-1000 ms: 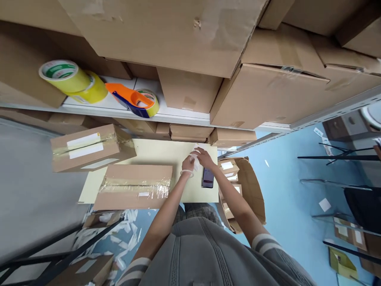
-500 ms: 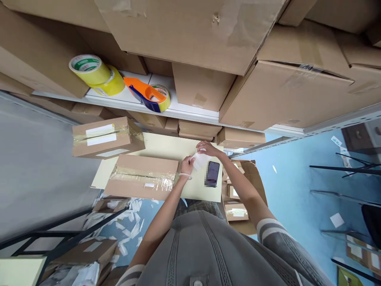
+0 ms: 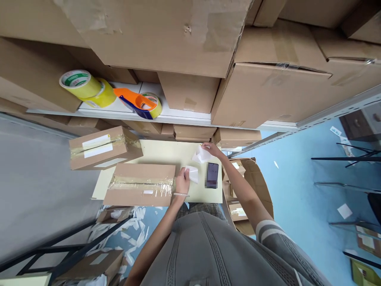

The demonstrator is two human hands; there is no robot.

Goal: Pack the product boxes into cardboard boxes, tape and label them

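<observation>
My left hand (image 3: 182,182), with a pale band at the wrist, is closed on a small white paper slip (image 3: 193,174) just right of a taped cardboard box (image 3: 139,184). Farther back, my right hand (image 3: 211,149) pinches a second, creased white paper piece (image 3: 201,155) by its upper edge. The two pieces are apart. Which is a label and which a backing sheet, I cannot tell. A dark phone (image 3: 212,174) lies flat on the cream tabletop (image 3: 160,149) below my right hand, its screen partly blurred.
Another taped box (image 3: 104,147) with white labels stands at the back left. Above, a shelf (image 3: 184,115) holds yellow tape rolls (image 3: 77,81), an orange-and-blue tape dispenser (image 3: 138,104) and large cartons (image 3: 276,87). An open carton (image 3: 258,182) stands right of the table; paper scraps (image 3: 139,230) litter the floor.
My hands have moved apart, and the white paper between them now shows as two separate pieces. My left hand came nearer and left, toward the box. The view has shifted slightly.
</observation>
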